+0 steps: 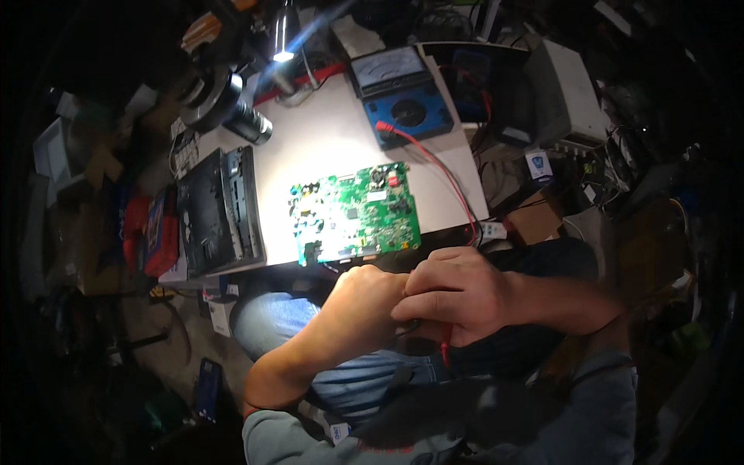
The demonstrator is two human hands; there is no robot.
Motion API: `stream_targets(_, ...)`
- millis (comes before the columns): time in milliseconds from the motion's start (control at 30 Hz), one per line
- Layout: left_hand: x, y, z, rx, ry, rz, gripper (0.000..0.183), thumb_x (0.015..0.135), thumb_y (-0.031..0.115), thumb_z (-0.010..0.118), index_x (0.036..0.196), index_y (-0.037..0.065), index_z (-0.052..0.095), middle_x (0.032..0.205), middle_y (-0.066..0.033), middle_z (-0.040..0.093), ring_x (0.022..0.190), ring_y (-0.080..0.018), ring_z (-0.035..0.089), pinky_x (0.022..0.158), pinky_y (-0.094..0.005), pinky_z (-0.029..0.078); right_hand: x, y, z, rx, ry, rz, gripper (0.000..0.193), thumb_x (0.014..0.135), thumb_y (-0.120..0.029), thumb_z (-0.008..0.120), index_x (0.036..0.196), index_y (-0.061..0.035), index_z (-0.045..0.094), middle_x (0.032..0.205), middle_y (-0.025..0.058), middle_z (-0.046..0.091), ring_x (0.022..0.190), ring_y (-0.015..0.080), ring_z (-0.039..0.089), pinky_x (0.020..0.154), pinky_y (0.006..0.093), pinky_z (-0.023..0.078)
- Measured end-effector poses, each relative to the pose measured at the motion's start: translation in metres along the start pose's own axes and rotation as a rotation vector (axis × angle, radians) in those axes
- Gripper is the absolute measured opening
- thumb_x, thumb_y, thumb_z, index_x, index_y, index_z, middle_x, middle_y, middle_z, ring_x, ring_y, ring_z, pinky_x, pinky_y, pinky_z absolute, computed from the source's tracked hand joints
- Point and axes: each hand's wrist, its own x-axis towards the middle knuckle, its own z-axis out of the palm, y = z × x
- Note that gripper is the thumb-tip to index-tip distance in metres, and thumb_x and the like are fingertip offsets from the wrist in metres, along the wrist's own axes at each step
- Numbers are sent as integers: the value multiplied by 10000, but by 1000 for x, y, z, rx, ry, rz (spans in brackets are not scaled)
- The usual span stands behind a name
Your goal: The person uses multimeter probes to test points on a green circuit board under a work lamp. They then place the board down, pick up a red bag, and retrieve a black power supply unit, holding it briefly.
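My two hands meet over my lap, just before the table's near edge. My left hand (360, 306) is closed with its knuckles up, and whatever it grips is hidden. Curled fingers of my right hand (457, 294) press against it. From under the right palm comes part of a red test lead (446, 345); a small dark piece shows between the hands. Beyond them, a green circuit board (356, 213) lies flat on the white table (310, 147). Behind it stands a blue analog multimeter (407, 108) with a red plug and cable running toward the near right corner.
A bright lamp (284, 46) shines on the table. A black laptop-like case (221, 209) sits at the left edge, a black cylindrical tool (248, 122) behind it. Farther left is a red case (161, 232). At right stand a grey box-shaped device (566, 97) and a cardboard box (535, 221).
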Motion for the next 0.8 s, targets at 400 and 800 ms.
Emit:
stream_targets(400, 18, -21, 8, -590, 676, -3, 405, 968, 2, 648, 1359, -15, 541, 1104, -69, 650, 769, -29, 583, 670, -179, 484, 34, 108, -128, 17, 862, 652, 252, 1061, -261, 582, 985, -21, 597, 749, 24, 600, 669, 116, 572, 629, 279, 491)
stream_targets(800, 17, -33, 13, -150, 800, 127, 370, 844, -64, 722, 1199, 11, 644, 1113, -108, 685, 741, -104, 642, 612, -218, 518, 102, 127, -52, -881, -52, 1026, 1174, 665, -805, 747, 1428, 48, 487, 1367, 412, 474, 1206, 488, 597, 957, 494, 544)
